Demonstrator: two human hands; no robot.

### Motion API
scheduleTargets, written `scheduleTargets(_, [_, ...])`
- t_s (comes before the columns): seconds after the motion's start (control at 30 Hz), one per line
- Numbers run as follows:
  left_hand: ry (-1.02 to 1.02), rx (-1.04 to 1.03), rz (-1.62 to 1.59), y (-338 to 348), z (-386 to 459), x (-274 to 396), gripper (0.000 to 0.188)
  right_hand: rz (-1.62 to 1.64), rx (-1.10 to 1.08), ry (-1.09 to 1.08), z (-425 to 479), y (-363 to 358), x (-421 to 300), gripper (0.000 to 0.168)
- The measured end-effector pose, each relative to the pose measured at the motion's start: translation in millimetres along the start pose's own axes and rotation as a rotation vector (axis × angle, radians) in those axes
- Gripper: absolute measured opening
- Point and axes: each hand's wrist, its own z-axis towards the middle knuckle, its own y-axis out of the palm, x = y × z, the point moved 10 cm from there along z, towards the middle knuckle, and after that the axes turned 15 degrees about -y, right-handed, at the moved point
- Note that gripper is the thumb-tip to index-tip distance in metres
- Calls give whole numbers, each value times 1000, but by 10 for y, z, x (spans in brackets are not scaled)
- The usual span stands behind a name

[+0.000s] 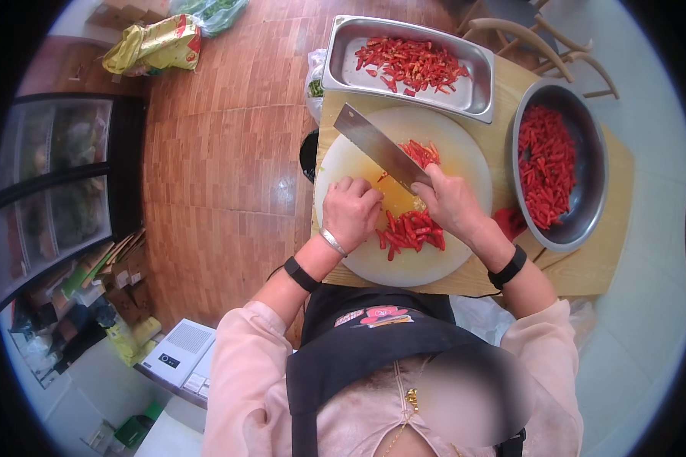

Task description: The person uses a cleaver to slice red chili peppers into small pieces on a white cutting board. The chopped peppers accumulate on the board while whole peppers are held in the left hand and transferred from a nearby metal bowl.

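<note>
A round white cutting board (371,268) lies on a wooden table. My right hand (449,197) is closed on a cleaver (383,148), its broad blade pointing to the upper left over the board. My left hand (351,211) rests at the board's left side with fingers curled; whether it holds anything is hidden. Whole red chili peppers (411,228) are heaped near me between the hands. Cut red chili pieces (420,152) lie beyond the blade, partly hidden by it. A small red piece (383,176) is near the blade's lower edge.
A steel tray (480,85) with cut chilies (411,63) stands behind the board. At right, a metal bowl (591,194) holds many red chilies (543,165); a red item (509,223) lies beside it. Wooden chairs (526,34) stand beyond the table's far right corner.
</note>
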Motion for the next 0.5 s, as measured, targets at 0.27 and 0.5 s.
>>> scheduleTargets(0.27, [41,-82,12,90,-87,111,14,-28,-11,12,-32,12,-3,22])
scheduleTargets(0.5, [-129,87,35,-5,85,-211,15,-75,-26,-36,-51,17,-32,25])
